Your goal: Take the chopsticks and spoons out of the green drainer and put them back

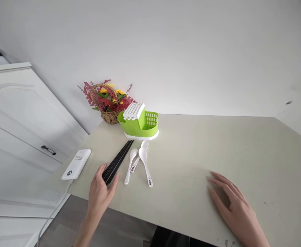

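My left hand (101,190) is at the near end of a bundle of black chopsticks (118,161) lying on the table. Its fingers are on the left of the bundle and its thumb on the right, spread apart around the ends. Just right of the chopsticks lie three white spoons, one (131,165) by itself and another (145,166) crossing over the third (144,144). Behind them stands a green utensil holder (132,127) with a white slotted top and white base. Far to the right, my right hand (232,206) rests on the tabletop, fingers stretched out, holding nothing.
A wicker basket of artificial flowers (111,116) stands behind the holder, near the wall. At the table's left edge lies a white power bank (77,164) with a cable (60,202) hanging down. White cabinets (16,137) adjoin the left side of the table (191,154).
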{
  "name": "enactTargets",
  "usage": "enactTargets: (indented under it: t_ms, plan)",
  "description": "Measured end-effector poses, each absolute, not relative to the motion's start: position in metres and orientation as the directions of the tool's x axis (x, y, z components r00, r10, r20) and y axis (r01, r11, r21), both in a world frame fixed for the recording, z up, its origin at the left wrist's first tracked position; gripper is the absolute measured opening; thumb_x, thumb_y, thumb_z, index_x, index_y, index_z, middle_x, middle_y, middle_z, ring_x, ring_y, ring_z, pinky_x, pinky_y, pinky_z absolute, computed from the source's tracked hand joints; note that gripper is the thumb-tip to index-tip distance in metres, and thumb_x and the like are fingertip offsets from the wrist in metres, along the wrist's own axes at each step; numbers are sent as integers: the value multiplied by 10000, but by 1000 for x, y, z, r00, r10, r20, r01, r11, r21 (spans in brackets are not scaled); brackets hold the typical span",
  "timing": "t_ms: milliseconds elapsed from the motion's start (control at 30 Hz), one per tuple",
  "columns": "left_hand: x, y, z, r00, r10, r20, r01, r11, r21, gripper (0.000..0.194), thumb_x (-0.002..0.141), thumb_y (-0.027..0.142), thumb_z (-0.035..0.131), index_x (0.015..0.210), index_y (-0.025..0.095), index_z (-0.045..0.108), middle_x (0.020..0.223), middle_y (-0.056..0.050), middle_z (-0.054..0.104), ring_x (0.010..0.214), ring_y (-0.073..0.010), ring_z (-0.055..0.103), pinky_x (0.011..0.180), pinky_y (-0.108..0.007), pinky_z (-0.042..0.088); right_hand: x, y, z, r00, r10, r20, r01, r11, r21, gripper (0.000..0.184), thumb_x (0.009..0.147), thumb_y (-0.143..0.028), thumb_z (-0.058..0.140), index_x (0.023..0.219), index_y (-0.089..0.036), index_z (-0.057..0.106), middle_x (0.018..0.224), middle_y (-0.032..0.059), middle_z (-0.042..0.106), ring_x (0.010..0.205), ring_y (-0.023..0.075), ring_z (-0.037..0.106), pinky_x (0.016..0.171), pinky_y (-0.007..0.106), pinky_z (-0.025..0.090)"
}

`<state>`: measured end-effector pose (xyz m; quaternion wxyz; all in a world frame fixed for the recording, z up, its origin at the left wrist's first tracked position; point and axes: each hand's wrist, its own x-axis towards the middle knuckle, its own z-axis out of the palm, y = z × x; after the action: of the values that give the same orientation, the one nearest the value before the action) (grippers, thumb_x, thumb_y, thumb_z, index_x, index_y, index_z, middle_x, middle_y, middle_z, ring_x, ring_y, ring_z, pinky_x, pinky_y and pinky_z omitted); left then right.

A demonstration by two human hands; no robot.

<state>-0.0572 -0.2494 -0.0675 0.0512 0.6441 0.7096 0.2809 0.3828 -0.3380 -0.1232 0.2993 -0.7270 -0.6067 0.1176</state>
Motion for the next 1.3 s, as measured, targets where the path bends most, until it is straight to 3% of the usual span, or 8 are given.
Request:
enactTargets:
  t_ms: [133, 367, 1300]
  plan:
    - [-53, -248, -71, -127, 927, 353, 923, -20, 384, 671, 983, 581, 516, 1504, 172, 404, 1505, -186, 559, 1405, -394, 514, 1155, -566, 426, 380, -338, -120, 248, 948, 198, 818, -95, -568, 406, 995, -564, 481, 1322, -383, 638, 1526, -20, 568, 1376, 310, 555, 812, 420, 638]
    - [-50, -250, -70, -119, 912, 393, 941, -23, 338, 628, 982, 546, 531, 1483, 179, 440, 1471, -171, 599, 1369, -375, 559, 1124, -545, 464, 376, -338, -115, 269, 943, 197, 801, -106, -589, 406, 991, -575, 466, 1290, -378, 657, 1508, -7, 584, 1358, 330, 564, 716, 407, 629]
    - [-50, -254, -71, -166, 901, 402, 916, -11, 402, 510, 1008, 504, 499, 1416, 199, 516, 1405, -135, 662, 1308, -348, 613, 1105, -499, 477, 371, -342, -109, 280, 943, 182, 771, -108, -627, 394, 992, -565, 467, 1262, -361, 669, 1499, -3, 589, 1364, 314, 548, 631, 347, 586]
